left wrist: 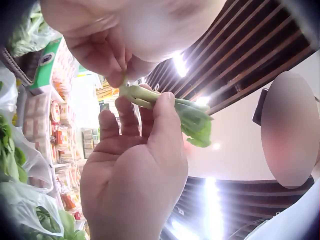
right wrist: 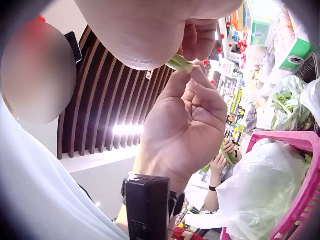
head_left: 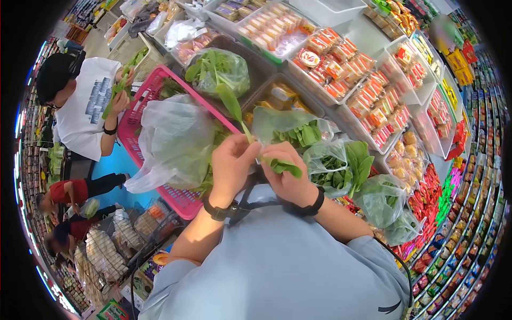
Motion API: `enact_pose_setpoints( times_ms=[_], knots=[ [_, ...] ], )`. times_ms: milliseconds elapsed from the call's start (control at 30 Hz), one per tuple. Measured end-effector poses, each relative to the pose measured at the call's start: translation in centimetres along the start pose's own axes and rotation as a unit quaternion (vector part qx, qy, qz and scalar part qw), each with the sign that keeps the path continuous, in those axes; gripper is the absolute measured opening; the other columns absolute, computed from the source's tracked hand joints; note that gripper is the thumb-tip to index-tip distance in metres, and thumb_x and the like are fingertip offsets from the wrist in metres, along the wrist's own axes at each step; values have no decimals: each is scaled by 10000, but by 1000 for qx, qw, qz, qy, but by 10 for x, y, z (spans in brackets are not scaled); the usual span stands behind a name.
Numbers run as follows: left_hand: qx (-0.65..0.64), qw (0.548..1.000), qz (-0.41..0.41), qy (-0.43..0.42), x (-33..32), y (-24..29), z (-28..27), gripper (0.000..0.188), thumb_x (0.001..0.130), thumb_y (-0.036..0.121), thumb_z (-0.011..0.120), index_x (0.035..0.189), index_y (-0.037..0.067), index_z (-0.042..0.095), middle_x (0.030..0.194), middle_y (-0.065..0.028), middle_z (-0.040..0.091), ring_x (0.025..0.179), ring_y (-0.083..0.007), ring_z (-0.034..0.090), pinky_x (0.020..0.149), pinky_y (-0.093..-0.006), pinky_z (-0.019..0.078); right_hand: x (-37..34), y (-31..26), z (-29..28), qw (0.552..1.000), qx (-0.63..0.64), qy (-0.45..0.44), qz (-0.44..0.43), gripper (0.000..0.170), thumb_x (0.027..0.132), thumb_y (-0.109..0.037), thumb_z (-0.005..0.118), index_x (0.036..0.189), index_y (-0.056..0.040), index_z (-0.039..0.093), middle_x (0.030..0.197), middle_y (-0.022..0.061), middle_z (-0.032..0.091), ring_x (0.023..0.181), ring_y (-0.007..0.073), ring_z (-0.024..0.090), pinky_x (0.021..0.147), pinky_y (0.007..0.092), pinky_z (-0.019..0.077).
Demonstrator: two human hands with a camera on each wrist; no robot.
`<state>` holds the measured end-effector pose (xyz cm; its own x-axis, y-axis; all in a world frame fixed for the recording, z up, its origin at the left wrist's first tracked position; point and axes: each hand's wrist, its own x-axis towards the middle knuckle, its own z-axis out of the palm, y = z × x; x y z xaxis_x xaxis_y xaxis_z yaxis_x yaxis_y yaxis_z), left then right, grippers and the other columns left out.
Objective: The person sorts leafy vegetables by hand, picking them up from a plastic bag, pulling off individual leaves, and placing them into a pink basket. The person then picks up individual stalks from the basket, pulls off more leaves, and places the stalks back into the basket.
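In the head view my left hand [head_left: 233,162] pinches the stalk of a long green leaf [head_left: 230,101] that points away from me. Close beside it, my right hand [head_left: 290,176] grips a small leafy green [head_left: 282,166], its leaves toward my body. The left wrist view shows the right hand [left wrist: 137,165] holding the pale stem of the green [left wrist: 192,120] between thumb and fingers, its base against the left fingertips. From the right wrist, the left hand [right wrist: 185,115] is seen with thumb and finger at the stem end [right wrist: 177,63].
A pink basket [head_left: 130,125] with a white plastic bag [head_left: 176,138] stands at the left. Bagged greens [head_left: 333,165] lie to the right, another bag of greens [head_left: 218,69] ahead. Trays of packaged snacks [head_left: 333,61] stretch beyond. A person in white [head_left: 85,101] handles greens at the left.
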<state>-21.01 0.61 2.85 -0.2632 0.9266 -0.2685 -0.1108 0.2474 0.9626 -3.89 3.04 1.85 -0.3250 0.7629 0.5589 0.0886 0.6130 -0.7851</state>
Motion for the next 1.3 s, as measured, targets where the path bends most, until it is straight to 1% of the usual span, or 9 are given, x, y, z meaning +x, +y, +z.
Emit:
enact_pose_setpoints(
  times_ms=[367, 533, 667, 767, 833, 900, 1000, 1167, 1300],
  knots=[
    [-239, 966, -97, 18, 30, -22, 7, 130, 1049, 120, 709, 1125, 22, 669, 985, -39, 729, 794, -100, 664, 682, -224, 531, -8, 7, -3, 998, -27, 7, -48, 500, 766, 127, 753, 1209, -53, 606, 1125, 134, 680, 950, 368, 642, 813, 409, 552],
    [-110, 993, 5, 35, 139, -32, -37, 113, 1054, 133, 703, 1089, 26, 695, 951, -26, 723, 771, -90, 649, 666, -225, 518, -7, -8, -6, 999, -47, 12, 1, 324, 854, 90, 752, 1138, -15, 636, 1060, 150, 677, 924, 350, 656, 798, 388, 549],
    [229, 958, 155, 73, 249, -35, -74, 394, 1045, 287, 730, 1201, -72, 679, 1039, -50, 753, 828, -123, 679, 776, -266, 543, -16, -3, -8, 984, 51, 37, 164, 160, 968, 19, 703, 1126, 6, 681, 985, 80, 701, 826, 201, 651, 731, 320, 521],
    [383, 902, 168, 112, 213, -5, -46, 475, 1040, 318, 728, 1277, -87, 656, 1102, -68, 751, 926, -129, 683, 856, -278, 538, -19, -4, -17, 914, 209, 77, 338, 160, 1026, -61, 711, 1169, 10, 701, 989, -20, 692, 840, 47, 602, 718, 238, 489],
    [270, 943, 188, -42, 185, -30, -39, 386, 1095, 294, 634, 1308, -26, 672, 1121, -67, 746, 970, -128, 683, 868, -283, 538, -13, 0, -32, 887, 264, 58, 375, 167, 1025, -82, 727, 1155, 19, 704, 978, 4, 702, 883, 77, 633, 771, 275, 520],
    [151, 954, 50, -255, 110, -7, -17, 392, 1130, 344, 577, 1309, 10, 672, 1140, -75, 747, 931, -129, 699, 797, -276, 547, -18, 2, -42, 865, 306, 55, 395, 173, 1017, -88, 744, 1157, 8, 713, 979, 16, 704, 909, 100, 648, 805, 292, 532],
    [5, 935, -102, -340, 47, -15, 8, 365, 1117, 251, 608, 1371, -9, 635, 1199, -95, 748, 979, -172, 741, 891, -311, 602, -24, 3, -48, 900, 258, 46, 347, 199, 980, -70, 777, 1171, -40, 732, 989, 21, 697, 915, 129, 652, 819, 296, 528],
    [64, 937, -55, -338, 35, -43, 17, 333, 1003, 137, 764, 1289, -17, 692, 1156, -86, 762, 951, -143, 725, 844, -294, 588, -36, 8, -61, 973, 26, -21, 230, 291, 874, -41, 836, 1146, -84, 741, 952, 72, 693, 913, 202, 679, 825, 336, 532],
    [306, 930, 151, -133, 47, -63, 21, 458, 851, 171, 879, 1210, -13, 662, 987, -109, 715, 873, -242, 705, 781, -358, 569, -42, 21, -71, 972, -73, 48, 216, 272, 878, -29, 818, 1135, -75, 741, 964, 89, 711, 885, 197, 689, 800, 323, 537]
  ],
)
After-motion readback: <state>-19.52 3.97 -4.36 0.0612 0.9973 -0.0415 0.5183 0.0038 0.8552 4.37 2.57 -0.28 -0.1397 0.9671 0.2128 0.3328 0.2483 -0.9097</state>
